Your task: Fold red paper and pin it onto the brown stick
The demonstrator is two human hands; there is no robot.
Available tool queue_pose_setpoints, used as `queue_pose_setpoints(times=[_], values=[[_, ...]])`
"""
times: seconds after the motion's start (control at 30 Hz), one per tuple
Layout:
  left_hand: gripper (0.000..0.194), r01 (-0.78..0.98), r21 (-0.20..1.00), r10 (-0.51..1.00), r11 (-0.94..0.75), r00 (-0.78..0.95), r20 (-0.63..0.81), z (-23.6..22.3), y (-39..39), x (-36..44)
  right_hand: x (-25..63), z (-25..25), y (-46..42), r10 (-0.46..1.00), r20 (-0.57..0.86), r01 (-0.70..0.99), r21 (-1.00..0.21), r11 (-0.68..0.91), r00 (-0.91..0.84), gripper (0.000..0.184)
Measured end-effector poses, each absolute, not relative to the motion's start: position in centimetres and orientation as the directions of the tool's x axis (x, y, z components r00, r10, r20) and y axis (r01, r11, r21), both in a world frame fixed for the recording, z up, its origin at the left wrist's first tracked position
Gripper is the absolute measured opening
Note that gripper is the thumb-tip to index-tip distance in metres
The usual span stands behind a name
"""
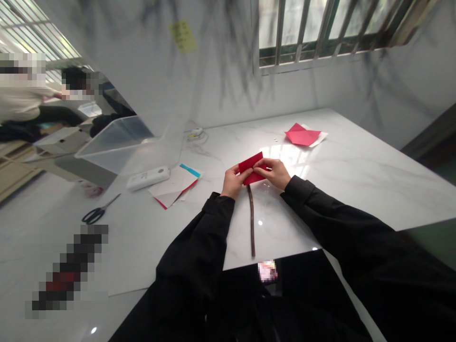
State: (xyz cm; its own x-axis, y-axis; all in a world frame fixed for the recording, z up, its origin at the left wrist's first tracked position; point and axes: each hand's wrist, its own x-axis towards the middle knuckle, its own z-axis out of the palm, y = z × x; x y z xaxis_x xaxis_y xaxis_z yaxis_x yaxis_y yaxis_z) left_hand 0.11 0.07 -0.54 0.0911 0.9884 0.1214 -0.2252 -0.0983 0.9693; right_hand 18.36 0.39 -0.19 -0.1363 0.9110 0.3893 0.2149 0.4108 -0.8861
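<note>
The person is holding a red paper [251, 169] just above the white table [356, 171], near its middle. The left hand [233, 180] is pinching the paper's left edge with fingers closed on it, and the right hand [275, 172] is gripping the right side the same way. The sheet is looking folded at least once, with more creasing probably left to do. A thin brown stick [251, 218] is lying untouched just below the hands. Another red sheet [302, 135] is waiting further back.
</note>
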Motion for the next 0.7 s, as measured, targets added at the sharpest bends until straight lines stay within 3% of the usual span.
queue_pose_setpoints(times=[0.13, 0.27, 0.53, 0.7], values=[[0.052, -0.225, 0.97, 0.99, -0.092, 0.081, 0.113, -0.46, 0.02, 0.12, 18.25, -0.19, 0.28, 0.904, 0.414, 0.219, -0.877, 0.429, -0.11, 0.026], [0.052, -0.234, 0.967, 0.991, -0.096, 0.065, 0.114, -0.47, 0.04, 0.16, 18.21, -0.15, 0.09, 0.913, 0.394, 0.123, -0.906, 0.405, -0.108, 0.039], [0.055, -0.233, 0.968, 0.992, -0.092, 0.064, 0.109, -0.5, 0.18, 0.21, 18.2, -0.56, 0.38, 0.932, 0.331, -0.026, -0.943, 0.331, -0.147, 0.093], [0.059, -0.237, 0.969, 0.993, -0.075, 0.071, 0.095, -0.55, 0.13, 0.18, 18.04, -1.11, 0.8, 0.947, 0.296, -0.079, -0.954, 0.288, -0.126, 0.095]])
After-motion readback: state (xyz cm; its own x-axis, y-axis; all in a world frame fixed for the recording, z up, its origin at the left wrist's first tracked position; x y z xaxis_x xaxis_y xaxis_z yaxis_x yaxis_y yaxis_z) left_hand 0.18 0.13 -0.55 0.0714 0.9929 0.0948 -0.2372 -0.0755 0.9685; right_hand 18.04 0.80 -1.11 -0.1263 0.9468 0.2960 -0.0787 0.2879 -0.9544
